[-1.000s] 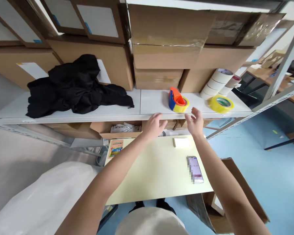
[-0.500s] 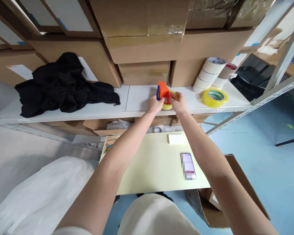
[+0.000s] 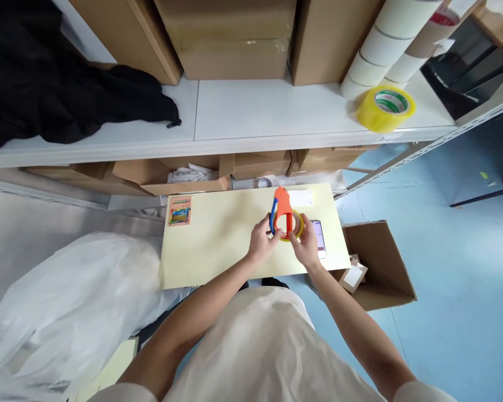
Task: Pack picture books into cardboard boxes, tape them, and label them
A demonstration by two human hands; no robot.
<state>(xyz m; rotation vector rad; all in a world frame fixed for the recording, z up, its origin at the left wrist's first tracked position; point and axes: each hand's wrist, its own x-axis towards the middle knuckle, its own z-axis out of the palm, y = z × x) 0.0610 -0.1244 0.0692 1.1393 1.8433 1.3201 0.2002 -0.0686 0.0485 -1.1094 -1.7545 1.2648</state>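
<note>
Between my two hands is an orange and blue tape dispenser (image 3: 283, 204) with a roll of yellow tape in it, held above the pale yellow table (image 3: 209, 240). My left hand (image 3: 260, 241) grips its left side, thumb toward the middle. On the other side, my right hand (image 3: 305, 245) has its fingers round the yellow roll and its thumb on the orange frame. Just behind my right hand lies a phone (image 3: 320, 239), partly covered by it. Past the dispenser a white flat box or card stack (image 3: 302, 197) rests on the table.
A grey shelf (image 3: 251, 111) runs across the front, bearing a black garment (image 3: 109, 100), cardboard boxes (image 3: 235, 50), a yellow tape roll (image 3: 385, 107) and stacked white rolls (image 3: 373, 56). An open carton (image 3: 385, 268) stands right of the table. White plastic sheeting (image 3: 75, 301) bulges at left.
Both hands have brought the tape dispenser off the shelf, back toward my body and over the table. My view has tilted further down.
</note>
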